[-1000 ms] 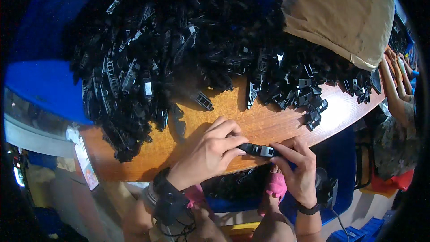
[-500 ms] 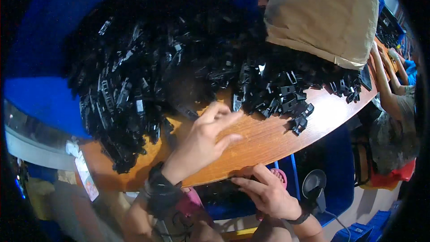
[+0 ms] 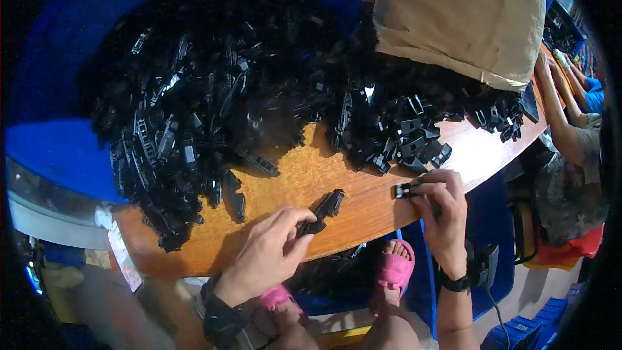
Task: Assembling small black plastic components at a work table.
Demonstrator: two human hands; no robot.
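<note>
My left hand [image 3: 269,246] is above the table's near edge, thumb and fingers closed on a long black plastic part [image 3: 327,209] that points away to the right. My right hand [image 3: 442,210] is over the wooden table [image 3: 372,210] farther right. Its fingers pinch a small black plastic part [image 3: 403,190] with a shiny light spot. Just beyond that hand lies the near edge of a group of blocky black plastic pieces [image 3: 411,136]. A big heap of black plastic parts [image 3: 175,116] covers the far and left side of the table.
A brown cardboard piece [image 3: 460,23] rests over the heap at the back right. Below the table edge stands a blue bin [image 3: 492,246]. Another person's arm [image 3: 560,126] shows at the right. A white tag [image 3: 126,259] hangs at the table's left end.
My left hand has drawn back from the heap toward the near edge and now holds a long black part. My right hand has risen from below the edge and grips a small black part.
</note>
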